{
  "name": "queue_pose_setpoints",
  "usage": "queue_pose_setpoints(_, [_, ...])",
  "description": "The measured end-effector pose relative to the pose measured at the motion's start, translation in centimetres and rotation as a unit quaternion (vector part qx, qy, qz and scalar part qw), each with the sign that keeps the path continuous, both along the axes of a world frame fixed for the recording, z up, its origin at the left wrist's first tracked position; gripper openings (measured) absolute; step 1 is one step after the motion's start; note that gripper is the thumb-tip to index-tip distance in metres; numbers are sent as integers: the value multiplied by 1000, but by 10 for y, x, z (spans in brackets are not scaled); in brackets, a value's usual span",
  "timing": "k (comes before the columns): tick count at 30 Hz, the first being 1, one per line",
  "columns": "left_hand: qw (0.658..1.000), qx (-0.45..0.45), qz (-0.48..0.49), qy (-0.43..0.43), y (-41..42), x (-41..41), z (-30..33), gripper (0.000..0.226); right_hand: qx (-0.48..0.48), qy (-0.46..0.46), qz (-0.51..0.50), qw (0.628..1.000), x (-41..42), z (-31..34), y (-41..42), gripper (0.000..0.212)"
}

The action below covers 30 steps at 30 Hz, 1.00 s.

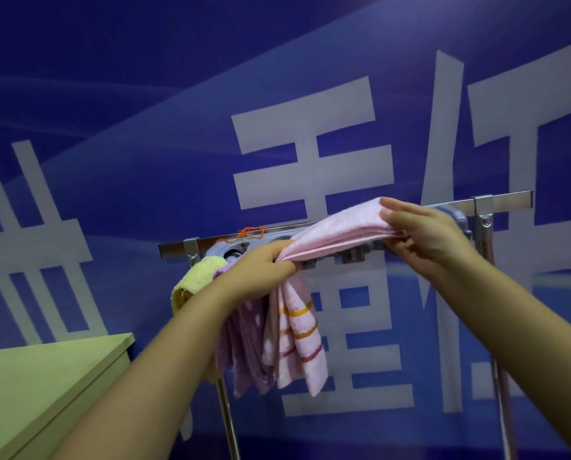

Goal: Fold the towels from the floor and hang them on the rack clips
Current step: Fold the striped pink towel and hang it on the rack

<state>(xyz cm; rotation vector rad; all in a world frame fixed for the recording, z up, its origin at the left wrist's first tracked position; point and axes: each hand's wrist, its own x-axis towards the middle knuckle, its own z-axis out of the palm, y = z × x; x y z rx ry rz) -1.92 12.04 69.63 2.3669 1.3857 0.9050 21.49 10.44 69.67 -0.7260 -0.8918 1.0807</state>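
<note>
A pale green desk [45, 376] is sitting at the lower left, its corner reaching toward the rack [496, 202], whose metal bar is running across the middle of the view in front of a blue banner [144, 94] with large white characters. At the bar's left end a yellow towel [191, 280] is hanging, and just beside it a purple towel [244, 353] is drooping down behind the left forearm. The left hand [261, 270] is curling its fingers around the bunched left end of a folded pink towel [337, 234], holding it up against the grey clip strip [456, 217] under the bar. Below that hand, a striped pink towel [297, 340] with yellow, orange and red bands is hanging straight down, touching the purple one. The folded pink towel is stretching rightward along the front of the clips, and the right hand [423, 234] is pinching its right end, thumb on top and fingers underneath, level with the bar.
</note>
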Motion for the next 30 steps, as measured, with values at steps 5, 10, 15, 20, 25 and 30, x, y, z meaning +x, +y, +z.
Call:
queue_pose_setpoints(5, [994, -17, -36, 107, 4, -9, 15, 35, -4, 0, -2, 1000, 4, -24, -17, 30])
queue_pose_setpoints(10, [983, -63, -58, 165, 5, -14, 30, 47, -7, 56, 2, 998, 1, -50, -32, 29])
queue_pose_setpoints(15, [974, -92, -63, 196, 7, -13, 43, 51, -33, 133, 7, 991, -15, -74, -36, 27])
queue_pose_setpoints(20, [965, -118, -73, 221, 6, -9, 52, 56, -32, 199, 10, 980, -33, -92, -45, 27])
queue_pose_setpoints(25, [961, -136, -78, 229, 10, -7, 54, 50, -35, 258, 10, 966, -51, -113, -57, 26])
queue_pose_setpoints(30, [950, -156, -74, 259, 9, -6, 60, 56, -108, 299, 34, 947, -71, -136, -54, 27])
